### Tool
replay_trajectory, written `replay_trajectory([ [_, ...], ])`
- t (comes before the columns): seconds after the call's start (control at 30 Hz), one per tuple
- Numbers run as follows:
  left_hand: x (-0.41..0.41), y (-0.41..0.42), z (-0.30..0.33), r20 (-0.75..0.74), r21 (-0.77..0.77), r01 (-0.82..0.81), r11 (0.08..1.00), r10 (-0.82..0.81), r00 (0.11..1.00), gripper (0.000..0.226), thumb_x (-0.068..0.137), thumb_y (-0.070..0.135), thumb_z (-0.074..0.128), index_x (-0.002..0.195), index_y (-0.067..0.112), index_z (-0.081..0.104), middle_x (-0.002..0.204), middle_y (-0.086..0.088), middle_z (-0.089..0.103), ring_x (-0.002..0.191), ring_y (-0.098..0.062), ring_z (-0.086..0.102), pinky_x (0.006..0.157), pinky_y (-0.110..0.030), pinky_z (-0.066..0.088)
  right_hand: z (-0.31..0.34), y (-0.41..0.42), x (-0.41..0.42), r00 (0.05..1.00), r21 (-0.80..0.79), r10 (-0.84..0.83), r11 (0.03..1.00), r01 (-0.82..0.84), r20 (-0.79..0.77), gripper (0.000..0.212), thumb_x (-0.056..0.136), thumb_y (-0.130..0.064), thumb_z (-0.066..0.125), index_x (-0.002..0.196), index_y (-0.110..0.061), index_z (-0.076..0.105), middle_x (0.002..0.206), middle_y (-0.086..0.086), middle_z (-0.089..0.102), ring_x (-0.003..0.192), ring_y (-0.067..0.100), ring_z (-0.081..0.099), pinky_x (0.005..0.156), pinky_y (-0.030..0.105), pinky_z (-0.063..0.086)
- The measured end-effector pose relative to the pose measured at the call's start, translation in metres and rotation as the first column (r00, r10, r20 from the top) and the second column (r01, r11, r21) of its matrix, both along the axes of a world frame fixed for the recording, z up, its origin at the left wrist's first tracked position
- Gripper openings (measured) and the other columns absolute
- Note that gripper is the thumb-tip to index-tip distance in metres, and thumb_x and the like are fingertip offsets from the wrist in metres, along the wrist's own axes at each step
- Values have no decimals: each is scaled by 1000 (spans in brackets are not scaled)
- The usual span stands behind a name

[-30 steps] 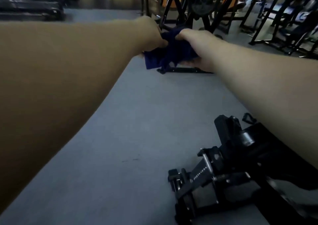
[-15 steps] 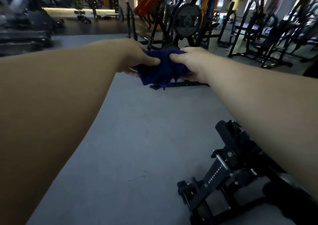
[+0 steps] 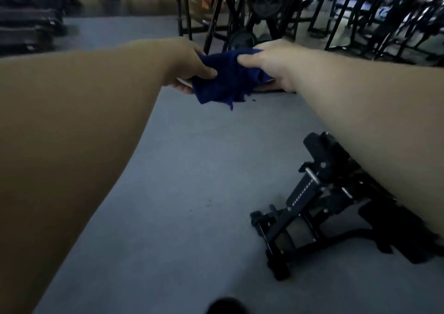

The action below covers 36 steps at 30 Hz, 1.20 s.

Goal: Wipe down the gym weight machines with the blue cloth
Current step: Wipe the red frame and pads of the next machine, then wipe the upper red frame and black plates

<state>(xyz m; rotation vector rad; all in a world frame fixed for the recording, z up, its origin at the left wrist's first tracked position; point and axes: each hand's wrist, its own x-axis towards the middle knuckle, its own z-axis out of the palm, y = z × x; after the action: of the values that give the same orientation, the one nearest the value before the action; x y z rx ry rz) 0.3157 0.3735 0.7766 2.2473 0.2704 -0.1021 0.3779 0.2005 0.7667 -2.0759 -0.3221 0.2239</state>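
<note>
**Bunching the cloth before the next machine**

I held the blue cloth (image 3: 224, 78) out in front of me at about twelve o'clock, my left hand (image 3: 189, 66) pinching its left edge and my right hand (image 3: 271, 63) curled over its right edge, thumb pressed on top. The cloth sagged between them, crumpled, touching no machine.

To do this well, I judged I should fold it into a flat pad with a clean face outward and no loose tail dangling, so nothing could snag on pins or plates.

The grey floor (image 3: 180, 181) lay open from six o'clock up to my hands. A black machine base (image 3: 310, 208) sat low at four o'clock, under my right forearm. More weight machines (image 3: 242, 13) stood crowded at twelve to two o'clock, just past the cloth.
</note>
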Motion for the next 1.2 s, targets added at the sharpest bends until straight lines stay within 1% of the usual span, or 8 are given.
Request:
replay_trajectory([
  [0.23,-35,-20,-84,-61,74,-43,996,47,997,27,91,8,64,117,11,59,110,-15,59,97,-31,60,82,-41,56,-78,-10,-37,980,-31,-18,999,13,-196,5,94,-18,64,99,-17,64,104,10,68,97,25,66,71,31,60],
  [0.37,-52,-22,-88,-15,52,-80,995,81,997,22,90,12,67,111,11,62,106,-16,60,94,-31,62,88,-45,56,-84,-16,-50,975,-4,-52,999,52,-218,18,92,-19,67,110,-14,67,104,10,69,96,23,66,65,27,59],
  [0.63,-31,-3,14,256,-319,-104,942,191,948,30,92,26,66,120,16,59,116,-5,62,106,-22,60,77,-31,53,16,-11,-37,996,72,-85,994,84,1,10,91,-31,68,89,-22,65,100,6,71,96,26,67,90,43,56],
  [0.77,3,16,64,359,-304,-32,952,146,922,25,95,30,61,117,19,57,120,-8,61,109,-27,58,97,-46,50,70,8,-20,988,133,-123,985,110,92,11,92,-29,67,95,-18,65,105,10,71,101,29,67,93,45,54],
  [0.9,48,39,95,420,-233,5,972,96,902,34,95,35,59,123,16,55,117,-12,61,102,-31,60,88,-46,55,100,30,-2,969,164,-222,966,202,113,18,90,-31,69,98,-15,67,105,9,72,100,27,67,94,43,54],
  [1.0,79,48,104,428,-200,106,974,-11,904,35,97,36,56,124,13,53,114,-11,61,97,-27,60,76,-38,54,110,40,9,948,202,-308,936,287,82,14,91,-30,69,96,-18,65,103,6,70,94,24,67,80,35,58],
  [1.1,102,50,107,428,-185,209,960,-113,897,29,97,36,57,118,17,51,115,-9,60,101,-27,60,91,-44,53,115,43,12,913,212,-404,898,386,48,26,92,-26,69,110,-10,64,99,7,68,81,18,64,55,23,53],
  [1.2,117,43,118,470,-224,317,921,-183,863,23,97,35,57,113,21,50,113,-5,58,102,-26,60,91,-45,53,124,40,10,875,233,-482,856,462,38,17,94,-25,66,105,-12,64,103,8,67,79,18,62,55,24,51],
])
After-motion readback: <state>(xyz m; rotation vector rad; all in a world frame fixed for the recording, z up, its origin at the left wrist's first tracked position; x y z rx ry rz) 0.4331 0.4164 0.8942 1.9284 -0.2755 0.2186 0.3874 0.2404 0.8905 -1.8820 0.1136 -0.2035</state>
